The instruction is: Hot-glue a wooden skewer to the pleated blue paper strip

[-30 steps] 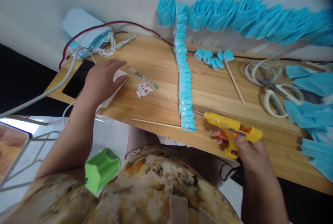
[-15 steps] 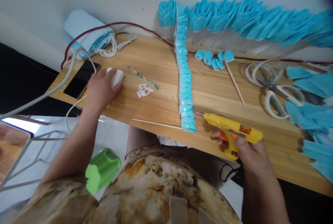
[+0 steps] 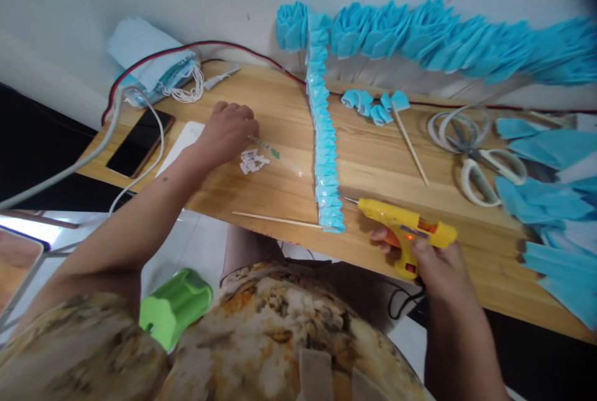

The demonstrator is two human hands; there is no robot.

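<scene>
My right hand (image 3: 433, 258) grips a yellow glue gun (image 3: 403, 221) by its handle, nozzle pointing left and its red light lit. Just left of the nozzle tip lies a long pleated strip of light-blue fabric (image 3: 324, 140), its lower end over a thin wooden stick (image 3: 275, 219). My left hand (image 3: 229, 130) rests low over the table, its fingers curled down on the end of a green-printed plastic wrapper (image 3: 268, 148). The fingertips are hidden. Beside it are small white scraps (image 3: 253, 161). A flat white sheet (image 3: 183, 145) lies partly under my left forearm.
Blue fabric flowers (image 3: 396, 28) line the wall. Scissors (image 3: 480, 165), tape rolls (image 3: 443, 133), blue fabric pieces (image 3: 550, 199), a short strip on a stick (image 3: 410, 143), a phone (image 3: 140, 143), a mask bundle (image 3: 149, 56) and cables (image 3: 161, 53) occupy the table.
My left hand has let go of the white sheet and moved right onto the plastic wrapper. The glue gun stays in my right hand, nearly unmoved.
</scene>
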